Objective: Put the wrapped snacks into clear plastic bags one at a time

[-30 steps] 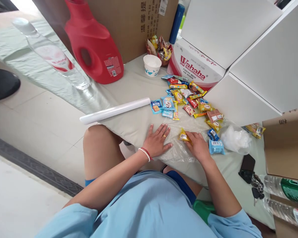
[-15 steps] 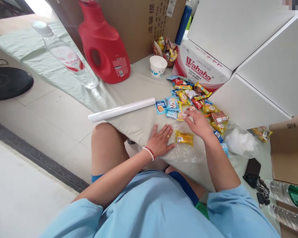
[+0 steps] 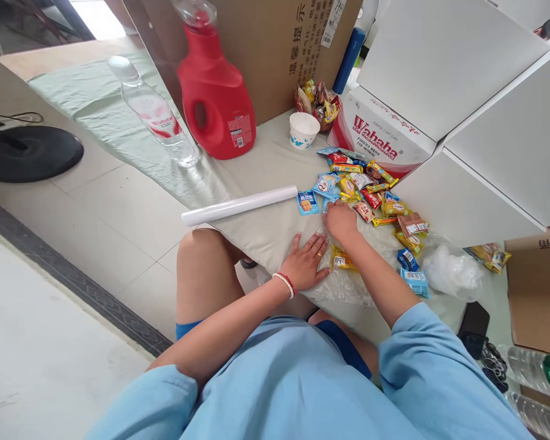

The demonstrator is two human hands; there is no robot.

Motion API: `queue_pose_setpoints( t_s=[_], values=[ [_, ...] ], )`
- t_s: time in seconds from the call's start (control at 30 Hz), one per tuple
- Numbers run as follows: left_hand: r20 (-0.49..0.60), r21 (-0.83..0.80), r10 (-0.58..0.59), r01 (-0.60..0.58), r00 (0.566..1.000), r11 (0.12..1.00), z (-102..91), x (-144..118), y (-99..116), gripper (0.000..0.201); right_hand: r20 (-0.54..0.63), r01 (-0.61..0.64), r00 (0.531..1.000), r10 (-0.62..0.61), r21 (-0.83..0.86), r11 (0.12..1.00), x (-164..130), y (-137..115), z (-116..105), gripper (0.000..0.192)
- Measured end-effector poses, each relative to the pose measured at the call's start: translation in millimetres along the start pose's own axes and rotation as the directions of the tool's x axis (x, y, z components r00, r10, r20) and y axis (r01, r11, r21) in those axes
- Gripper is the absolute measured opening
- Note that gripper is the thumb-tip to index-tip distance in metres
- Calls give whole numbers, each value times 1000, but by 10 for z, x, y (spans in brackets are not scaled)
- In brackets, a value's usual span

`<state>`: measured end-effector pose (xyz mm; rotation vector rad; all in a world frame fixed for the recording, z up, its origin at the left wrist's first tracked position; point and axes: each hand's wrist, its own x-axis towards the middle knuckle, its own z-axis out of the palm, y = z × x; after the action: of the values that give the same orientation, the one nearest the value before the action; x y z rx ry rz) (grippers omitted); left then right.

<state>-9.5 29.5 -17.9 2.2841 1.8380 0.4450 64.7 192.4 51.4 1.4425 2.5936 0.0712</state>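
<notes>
My left hand (image 3: 306, 263) lies flat with fingers spread on a clear plastic bag (image 3: 343, 288) near the table's front edge. Beside it is a yellow snack packet (image 3: 341, 258), partly covered by my right forearm. My right hand (image 3: 341, 222) is closed, fingertips down on a small light-blue snack packet (image 3: 326, 204) that shows only in part. Just left of those fingers lies a blue cracker packet (image 3: 307, 203). Behind and to the right spreads a pile of wrapped snacks (image 3: 362, 180).
A white roll (image 3: 238, 206) lies along the left edge. Behind stand a water bottle (image 3: 158, 119), a red detergent jug (image 3: 227, 91), a paper cup (image 3: 304, 129) and a Wahaha carton (image 3: 385, 134). At right are a clear bowl of crumpled plastic (image 3: 453, 272) and a black phone (image 3: 474, 321).
My right hand has moved left and closed over the small packets at the pile's near-left edge. My left hand stays flat on the plastic. The camera view has shifted slightly.
</notes>
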Motion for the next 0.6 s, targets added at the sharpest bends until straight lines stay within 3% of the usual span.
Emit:
queue_pose_setpoints(
  t_s=[0.17, 0.4, 0.5, 0.6],
  values=[
    [0, 1, -4, 4, 1000, 1000, -19, 7, 13, 71, 39, -136, 990, 135, 46, 990, 76, -2, -9, 66],
    [20, -10, -6, 6, 1000, 1000, -52, 16, 28, 69, 78, -87, 994, 83, 53, 995, 211, -163, -125, 32],
    [12, -19, -10, 11, 1000, 1000, -47, 11, 24, 68, 5, -111, 994, 111, 51, 993, 106, -34, -253, 35],
    [4, -23, -8, 8, 1000, 1000, -43, 5, 19, 69, -174, -126, 970, 168, 230, 965, -141, 326, -375, 35]
  ],
)
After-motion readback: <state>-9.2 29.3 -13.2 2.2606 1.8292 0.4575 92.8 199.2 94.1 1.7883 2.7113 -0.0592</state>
